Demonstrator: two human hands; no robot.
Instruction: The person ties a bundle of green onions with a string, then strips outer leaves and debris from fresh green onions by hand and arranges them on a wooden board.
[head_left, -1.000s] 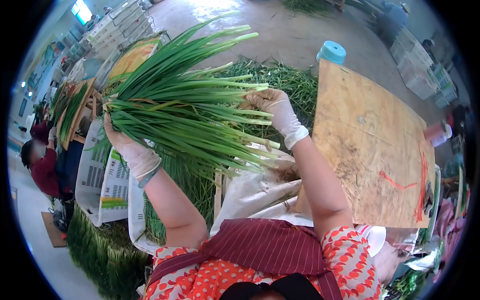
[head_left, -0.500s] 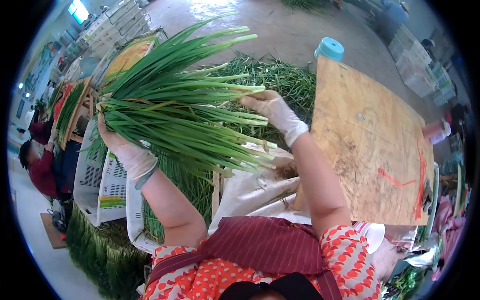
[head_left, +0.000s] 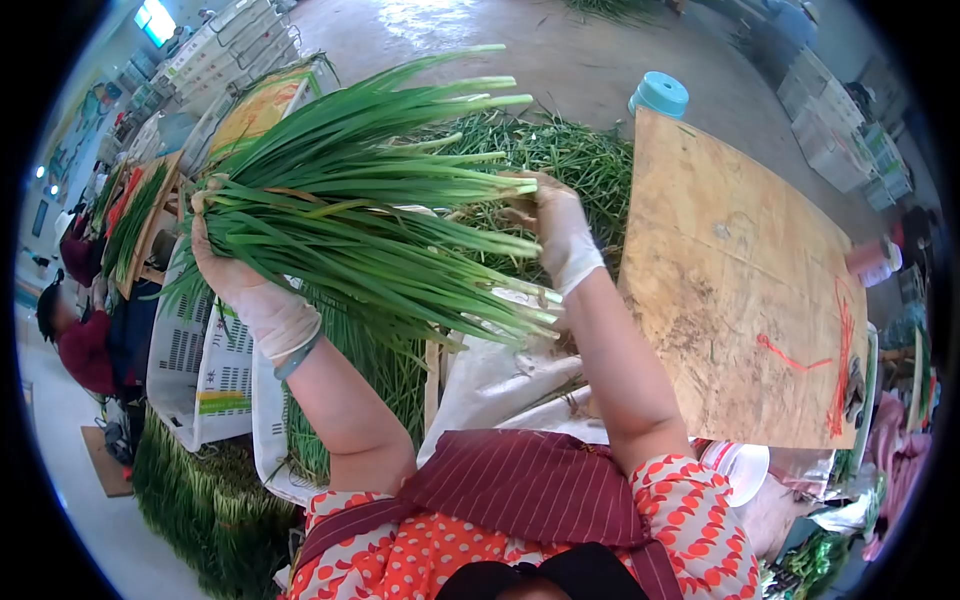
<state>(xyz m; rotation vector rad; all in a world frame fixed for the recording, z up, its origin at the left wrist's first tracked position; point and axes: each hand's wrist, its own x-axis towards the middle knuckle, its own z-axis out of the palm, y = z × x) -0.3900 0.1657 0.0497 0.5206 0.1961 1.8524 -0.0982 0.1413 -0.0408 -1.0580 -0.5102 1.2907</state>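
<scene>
A fanned bunch of long green leafy stalks (head_left: pixel 350 210) spreads across the upper left, pale stem ends pointing right. My left hand (head_left: pixel 245 290), in a whitish glove, is closed round its leafy end. At the pale ends, my gloved right hand (head_left: pixel 555 220) has its fingers pinched on a stem; its fingertips are partly hidden. Beneath the bunch, more green stalks (head_left: pixel 360 390) lie in a white crate (head_left: pixel 270 430). A heap of loose greens (head_left: pixel 580 165) lies beyond my right hand.
A wooden board (head_left: pixel 740 270) with red ties (head_left: pixel 795 355) stands at the right, a blue stool (head_left: pixel 660 95) behind it. White sheeting (head_left: pixel 490 375) lies before me. Another person (head_left: pixel 85 345) works at the far left, near stacked greens (head_left: pixel 210 500). Crates (head_left: pixel 225 50) are piled at the back left.
My right hand has shifted slightly and turned more upright at the stem ends. The bunch has spread a little, and my left hand has moved slightly left with it.
</scene>
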